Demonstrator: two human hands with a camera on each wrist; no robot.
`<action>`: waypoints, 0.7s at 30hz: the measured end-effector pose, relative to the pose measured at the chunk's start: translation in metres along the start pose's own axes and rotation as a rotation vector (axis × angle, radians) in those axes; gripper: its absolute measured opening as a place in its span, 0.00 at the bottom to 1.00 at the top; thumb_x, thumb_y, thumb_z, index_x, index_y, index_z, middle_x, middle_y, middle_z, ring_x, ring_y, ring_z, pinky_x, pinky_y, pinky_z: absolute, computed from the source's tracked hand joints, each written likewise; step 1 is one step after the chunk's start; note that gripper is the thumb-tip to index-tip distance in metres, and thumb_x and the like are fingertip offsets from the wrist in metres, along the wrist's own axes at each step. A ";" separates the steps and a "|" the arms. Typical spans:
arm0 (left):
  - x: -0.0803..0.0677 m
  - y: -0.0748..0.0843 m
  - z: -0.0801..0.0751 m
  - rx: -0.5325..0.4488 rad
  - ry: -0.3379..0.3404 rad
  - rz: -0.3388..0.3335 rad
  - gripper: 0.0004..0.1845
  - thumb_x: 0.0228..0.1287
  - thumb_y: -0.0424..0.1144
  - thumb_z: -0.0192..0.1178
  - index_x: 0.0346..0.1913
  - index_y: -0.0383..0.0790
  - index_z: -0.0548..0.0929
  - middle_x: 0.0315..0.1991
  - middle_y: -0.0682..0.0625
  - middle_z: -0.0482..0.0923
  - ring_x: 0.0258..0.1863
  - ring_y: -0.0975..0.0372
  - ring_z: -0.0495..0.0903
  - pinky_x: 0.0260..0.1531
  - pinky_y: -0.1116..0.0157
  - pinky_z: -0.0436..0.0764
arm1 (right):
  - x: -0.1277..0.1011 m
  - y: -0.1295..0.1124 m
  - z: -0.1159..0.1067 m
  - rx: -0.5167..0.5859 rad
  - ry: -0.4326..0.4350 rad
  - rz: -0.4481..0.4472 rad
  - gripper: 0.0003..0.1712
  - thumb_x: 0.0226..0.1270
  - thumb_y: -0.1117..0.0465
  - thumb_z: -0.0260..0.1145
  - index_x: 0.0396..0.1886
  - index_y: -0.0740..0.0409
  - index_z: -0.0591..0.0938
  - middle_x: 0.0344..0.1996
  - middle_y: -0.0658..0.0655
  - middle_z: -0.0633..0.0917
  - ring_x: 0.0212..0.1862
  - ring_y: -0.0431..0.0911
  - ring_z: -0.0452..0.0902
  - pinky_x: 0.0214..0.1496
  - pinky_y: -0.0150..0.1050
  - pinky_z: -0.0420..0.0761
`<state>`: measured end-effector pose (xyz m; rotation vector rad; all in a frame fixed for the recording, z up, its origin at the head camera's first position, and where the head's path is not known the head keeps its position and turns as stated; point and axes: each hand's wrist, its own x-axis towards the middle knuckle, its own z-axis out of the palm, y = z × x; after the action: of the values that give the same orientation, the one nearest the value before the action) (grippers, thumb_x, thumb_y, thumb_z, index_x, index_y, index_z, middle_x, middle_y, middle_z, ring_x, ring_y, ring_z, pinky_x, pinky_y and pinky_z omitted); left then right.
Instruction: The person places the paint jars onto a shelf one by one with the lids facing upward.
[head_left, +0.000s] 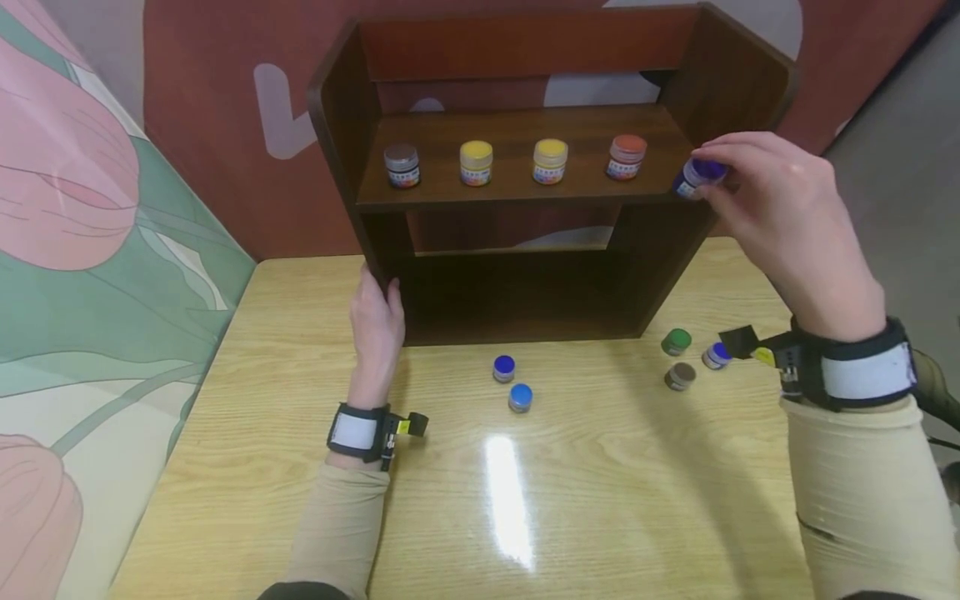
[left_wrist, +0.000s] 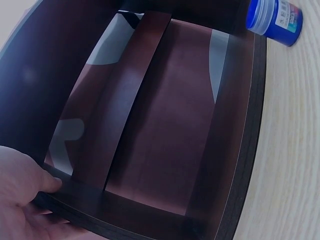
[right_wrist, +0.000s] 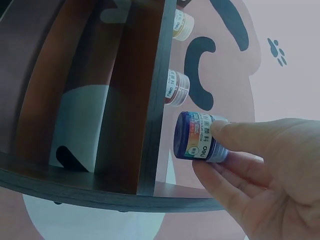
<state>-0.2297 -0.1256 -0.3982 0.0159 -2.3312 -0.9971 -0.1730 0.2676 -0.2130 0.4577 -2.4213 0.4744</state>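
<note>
My right hand (head_left: 787, 200) pinches a dark blue paint jar (right_wrist: 192, 136) between thumb and fingers. In the head view that jar is tilted at the right end of the upper board of a dark brown wooden shelf (head_left: 517, 200). The left hand (head_left: 377, 321) grips the shelf's left side panel low down, its thumb (left_wrist: 50, 182) on the inner face and the other fingers outside. Along the upper board stand a grey-lidded jar (head_left: 402, 167), two yellow jars, one left (head_left: 476, 164) and one right (head_left: 550, 162), and an orange-red jar (head_left: 626, 158).
Before the shelf on the wooden table (head_left: 450, 517) stand a dark blue jar (head_left: 504, 368) and a lighter blue jar (head_left: 520, 397). Off its right corner sit a green-lidded jar (head_left: 677, 341), a brown-lidded jar (head_left: 680, 377) and another blue jar (head_left: 717, 356). A patterned wall rises behind.
</note>
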 end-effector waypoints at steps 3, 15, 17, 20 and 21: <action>0.000 0.000 0.000 -0.003 0.000 -0.003 0.22 0.74 0.34 0.55 0.66 0.30 0.69 0.55 0.32 0.80 0.55 0.41 0.81 0.56 0.45 0.80 | 0.003 0.000 0.000 0.001 0.003 0.007 0.19 0.66 0.66 0.68 0.57 0.63 0.83 0.56 0.63 0.84 0.53 0.59 0.82 0.54 0.07 0.60; 0.001 -0.001 0.001 -0.002 0.007 -0.002 0.21 0.73 0.34 0.55 0.64 0.29 0.70 0.55 0.31 0.80 0.55 0.40 0.81 0.54 0.44 0.80 | 0.011 0.003 -0.001 -0.019 -0.055 0.047 0.20 0.70 0.66 0.64 0.61 0.61 0.81 0.59 0.64 0.82 0.55 0.60 0.80 0.60 0.12 0.64; 0.001 0.000 0.001 -0.003 0.010 0.000 0.21 0.73 0.34 0.55 0.64 0.28 0.70 0.55 0.31 0.81 0.55 0.39 0.81 0.54 0.44 0.80 | 0.012 0.002 0.000 -0.032 -0.077 0.063 0.22 0.71 0.67 0.62 0.63 0.60 0.79 0.61 0.65 0.81 0.57 0.61 0.79 0.67 0.25 0.72; 0.000 0.000 0.001 -0.003 0.013 0.001 0.21 0.73 0.35 0.55 0.64 0.28 0.70 0.54 0.31 0.81 0.55 0.39 0.81 0.54 0.43 0.80 | 0.013 0.001 0.001 -0.041 -0.100 0.077 0.23 0.71 0.68 0.61 0.65 0.60 0.78 0.62 0.66 0.79 0.59 0.63 0.77 0.67 0.50 0.77; 0.000 0.000 0.001 -0.002 0.013 0.000 0.21 0.74 0.35 0.55 0.64 0.28 0.70 0.54 0.31 0.81 0.55 0.39 0.81 0.54 0.43 0.80 | 0.014 0.000 0.002 -0.045 -0.108 0.082 0.24 0.71 0.68 0.61 0.66 0.60 0.77 0.63 0.67 0.78 0.60 0.63 0.76 0.65 0.58 0.77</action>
<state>-0.2302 -0.1254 -0.3987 0.0209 -2.3179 -0.9966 -0.1840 0.2645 -0.2057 0.3743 -2.5567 0.4396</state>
